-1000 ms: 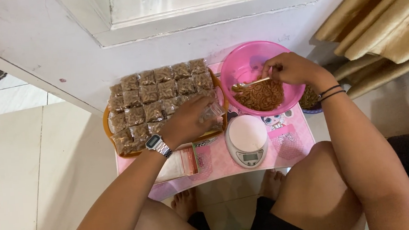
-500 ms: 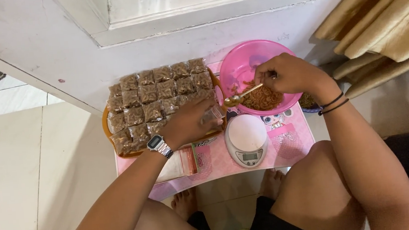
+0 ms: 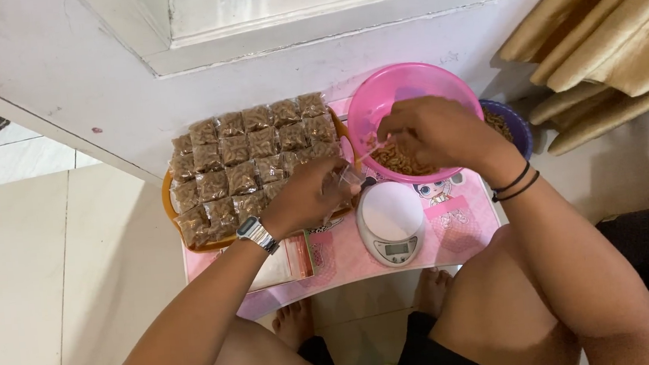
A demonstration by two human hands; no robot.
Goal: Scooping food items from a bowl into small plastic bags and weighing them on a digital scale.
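My right hand (image 3: 433, 130) hovers over a pink bowl (image 3: 402, 86) of brown snack pieces (image 3: 401, 160) and holds a thin spoon, its tip pointing left toward my other hand. My left hand (image 3: 310, 195), with a wristwatch on the wrist, holds a small clear plastic bag (image 3: 346, 179) open at the bowl's left rim. Both hands nearly meet above the small pink table (image 3: 453, 226). A white kitchen scale (image 3: 390, 222) sits just below them, with nothing on its plate.
An orange tray (image 3: 176, 231) at the left carries several rows of filled clear snack bags (image 3: 248, 154). A stack of empty flat bags (image 3: 288, 260) lies near the table's front edge. A purple bowl (image 3: 519, 126) peeks out right of the pink one. Folded beige cloth (image 3: 609, 32) lies at right.
My right hand has lifted the spoon out of the bowl and moved left toward the bag. My left hand has shifted slightly right and up toward the bowl's rim.
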